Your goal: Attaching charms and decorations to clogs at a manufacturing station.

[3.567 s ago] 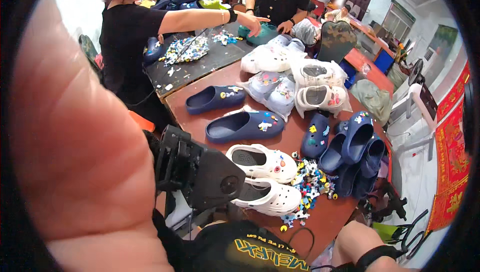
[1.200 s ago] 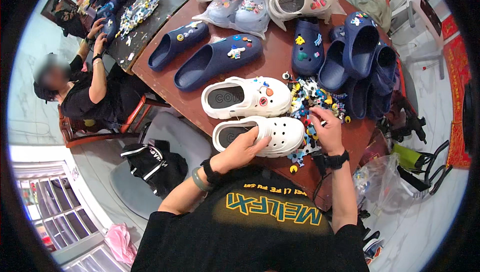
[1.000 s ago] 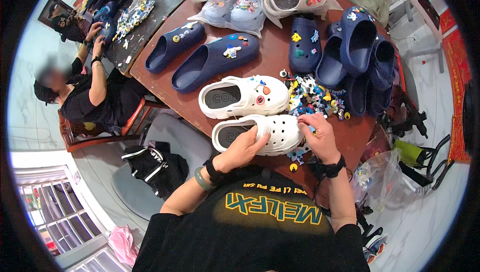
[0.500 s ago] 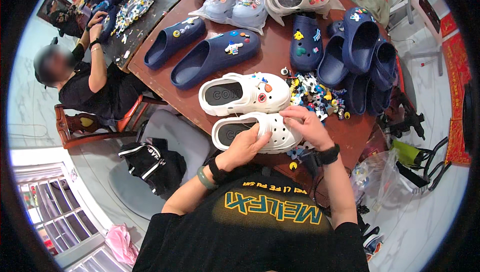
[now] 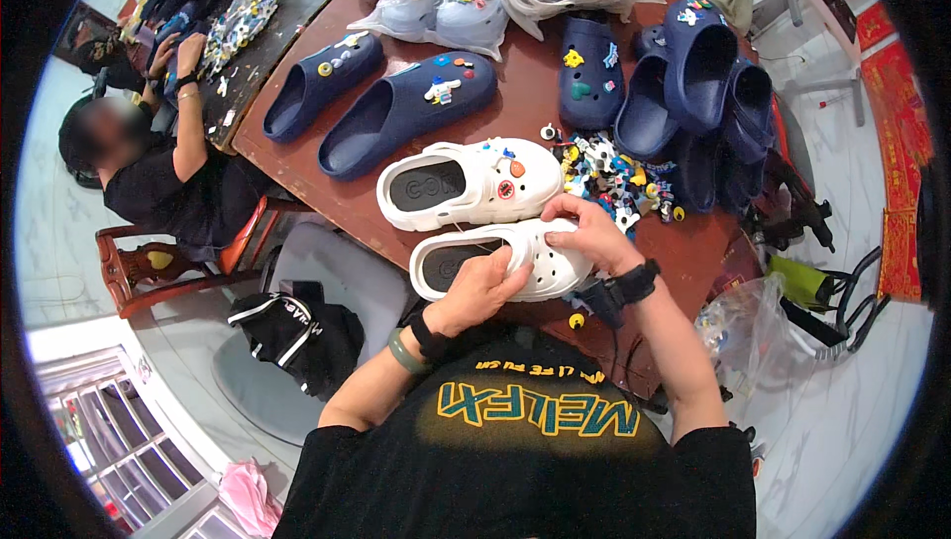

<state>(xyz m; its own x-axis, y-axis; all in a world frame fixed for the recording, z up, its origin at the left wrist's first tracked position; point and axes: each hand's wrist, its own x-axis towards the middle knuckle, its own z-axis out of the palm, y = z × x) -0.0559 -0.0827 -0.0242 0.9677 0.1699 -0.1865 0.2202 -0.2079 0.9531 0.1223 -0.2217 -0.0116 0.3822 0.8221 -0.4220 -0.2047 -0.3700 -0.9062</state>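
Close to me on the table lies a plain white clog (image 5: 561,270) with open holes over its toe, pointing right. My left hand (image 5: 478,286) grips its near side, with fingers partly inside the opening. My right hand (image 5: 594,240) is closed at the far side of the toe, thumb and fingertips pinched together on the upper; anything between them is hidden. Just beyond lies a second white clog (image 5: 540,177), carrying several colourful shoe charms. A pile of loose shoe charms (image 5: 619,182) spreads to its right.
Two navy clogs (image 5: 411,113) with charms lie at the far left, another navy clog (image 5: 591,73) beyond the pile. More navy clogs (image 5: 701,93) are stacked at right. Bagged clogs (image 5: 436,4) line the far edge. A co-worker (image 5: 163,172) sits at another table, left; a grey chair (image 5: 337,281) stands beside me.
The view has shifted slightly, moving the table things left and up. My right fingertips are drawn closer together at the toe's far side. My left hand keeps its grip on the clog.
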